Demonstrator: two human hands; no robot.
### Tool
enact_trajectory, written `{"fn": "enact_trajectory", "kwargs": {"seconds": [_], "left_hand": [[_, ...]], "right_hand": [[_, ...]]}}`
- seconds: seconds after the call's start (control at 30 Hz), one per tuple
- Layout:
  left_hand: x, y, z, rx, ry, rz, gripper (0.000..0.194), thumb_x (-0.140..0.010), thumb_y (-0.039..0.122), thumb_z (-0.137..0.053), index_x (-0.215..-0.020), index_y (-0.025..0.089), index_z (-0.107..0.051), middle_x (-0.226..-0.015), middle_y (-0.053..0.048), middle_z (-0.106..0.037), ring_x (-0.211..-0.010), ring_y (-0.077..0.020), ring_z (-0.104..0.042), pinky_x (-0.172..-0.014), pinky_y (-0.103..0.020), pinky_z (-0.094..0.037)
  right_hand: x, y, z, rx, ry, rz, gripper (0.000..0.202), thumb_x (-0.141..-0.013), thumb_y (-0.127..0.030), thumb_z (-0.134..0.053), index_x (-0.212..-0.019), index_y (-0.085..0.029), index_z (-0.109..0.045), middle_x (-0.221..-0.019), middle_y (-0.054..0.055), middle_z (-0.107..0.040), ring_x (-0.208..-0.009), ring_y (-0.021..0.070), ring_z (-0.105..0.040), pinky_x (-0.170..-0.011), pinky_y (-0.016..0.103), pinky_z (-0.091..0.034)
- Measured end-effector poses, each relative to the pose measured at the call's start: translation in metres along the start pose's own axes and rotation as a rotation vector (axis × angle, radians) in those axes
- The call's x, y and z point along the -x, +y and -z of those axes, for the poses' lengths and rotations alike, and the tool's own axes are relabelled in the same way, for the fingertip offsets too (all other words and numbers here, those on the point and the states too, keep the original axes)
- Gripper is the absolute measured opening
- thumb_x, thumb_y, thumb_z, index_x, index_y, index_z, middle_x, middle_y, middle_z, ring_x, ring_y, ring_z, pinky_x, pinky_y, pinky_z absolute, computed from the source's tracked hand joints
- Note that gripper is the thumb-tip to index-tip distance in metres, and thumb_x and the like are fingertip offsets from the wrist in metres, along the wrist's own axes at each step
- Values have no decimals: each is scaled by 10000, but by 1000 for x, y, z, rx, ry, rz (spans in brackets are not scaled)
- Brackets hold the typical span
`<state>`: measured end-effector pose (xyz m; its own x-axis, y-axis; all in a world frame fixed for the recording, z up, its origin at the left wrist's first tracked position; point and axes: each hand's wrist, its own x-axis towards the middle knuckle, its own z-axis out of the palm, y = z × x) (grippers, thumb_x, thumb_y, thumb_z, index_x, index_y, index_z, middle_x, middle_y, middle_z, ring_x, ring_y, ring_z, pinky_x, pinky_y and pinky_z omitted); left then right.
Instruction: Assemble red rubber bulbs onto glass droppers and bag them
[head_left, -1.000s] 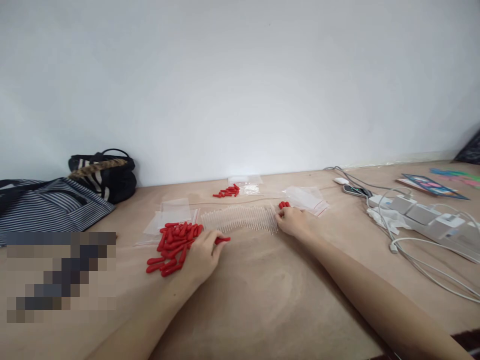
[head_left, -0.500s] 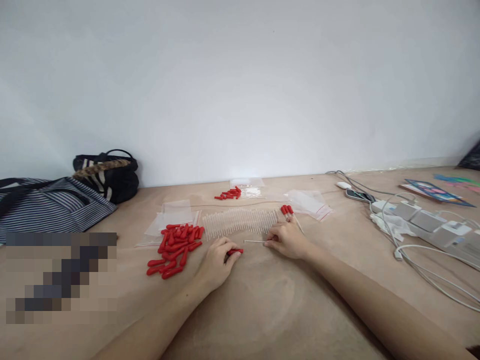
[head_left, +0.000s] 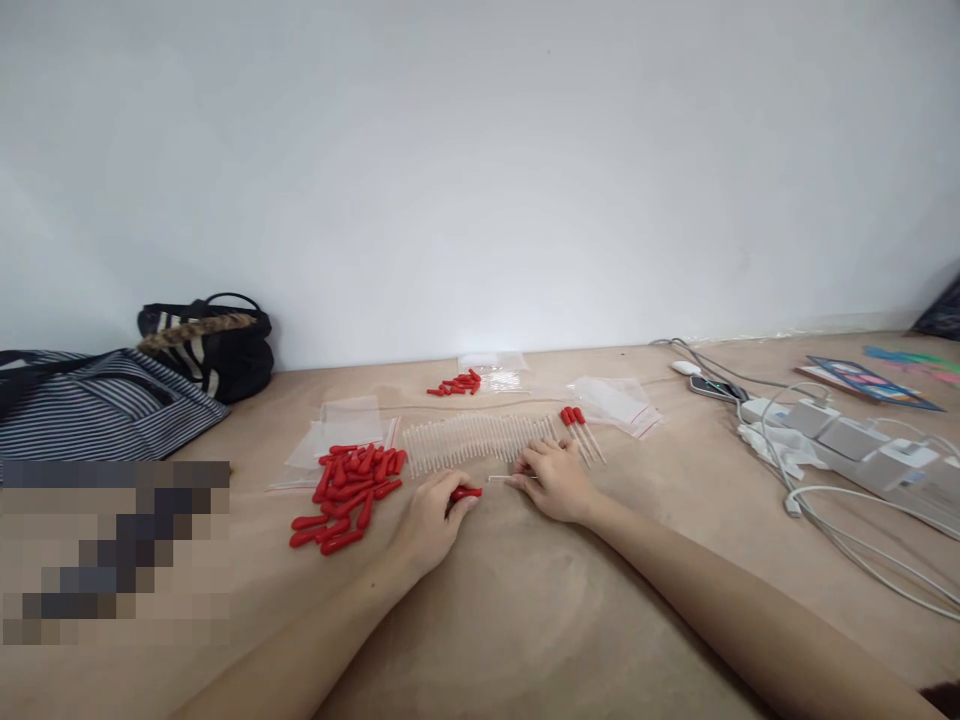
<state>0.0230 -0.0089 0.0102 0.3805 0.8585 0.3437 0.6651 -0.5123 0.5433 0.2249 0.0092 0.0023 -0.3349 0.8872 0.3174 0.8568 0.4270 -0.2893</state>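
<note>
My left hand [head_left: 435, 520] is closed round a red rubber bulb [head_left: 466, 493], whose narrow end points right. Facing it, my right hand [head_left: 553, 480] pinches a thin clear tube [head_left: 498, 479], its free end pointing left. A row of clear glass tubes [head_left: 472, 440] lies just beyond both hands. To the left of my left hand is a pile of red bulbs [head_left: 352, 490]. Behind my right hand lie three tubes with red bulbs on their ends [head_left: 572, 416], side by side.
Small red bulbs [head_left: 457, 383] and clear plastic bags [head_left: 615, 402] lie farther back. At the left are a striped bag [head_left: 112, 405] and a black bag [head_left: 232, 350]. White chargers [head_left: 855, 440] with cables, a phone [head_left: 716, 388] and a colourful card [head_left: 870, 380] occupy the right.
My right hand has shifted left along the tube, nearer my left hand, uncovering the three bulb-tipped tubes. The left hand still holds the red bulb; the view has shifted slightly.
</note>
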Motion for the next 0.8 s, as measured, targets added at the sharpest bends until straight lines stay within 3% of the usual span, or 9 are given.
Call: {"fn": "enact_trajectory", "kwargs": {"seconds": [0.27, 0.43, 0.8], "left_hand": [[0, 1, 3, 51, 25, 51, 68, -782, 194, -478, -766, 193, -544, -755, 1, -628, -707, -166, -585, -656, -276, -450], [0, -2, 1, 61, 25, 33, 90, -788, 208, -480, -799, 193, -568, -778, 0, -642, -711, -160, -591, -668, -273, -463], [1, 1, 2, 68, 38, -21, 130, -786, 208, -485, -849, 204, -599, -840, 0, -666, -785, -167, -605, -706, -276, -470]], "right_hand": [[11, 2, 2, -85, 50, 92, 62, -825, -224, -506, -808, -187, -553, -763, -3, -613, -790, 146, -488, -793, 345, -193], [14, -2, 2, -88, 102, 196, 151, -848, -207, -454, -887, -231, -598, -798, 6, -622, -810, 149, -501, -818, 361, -178], [14, -10, -3, -191, 121, 197, 166, -847, -172, -441, -880, -230, -593, -828, -16, -635, -750, 106, -559, -853, 361, -155]]}}
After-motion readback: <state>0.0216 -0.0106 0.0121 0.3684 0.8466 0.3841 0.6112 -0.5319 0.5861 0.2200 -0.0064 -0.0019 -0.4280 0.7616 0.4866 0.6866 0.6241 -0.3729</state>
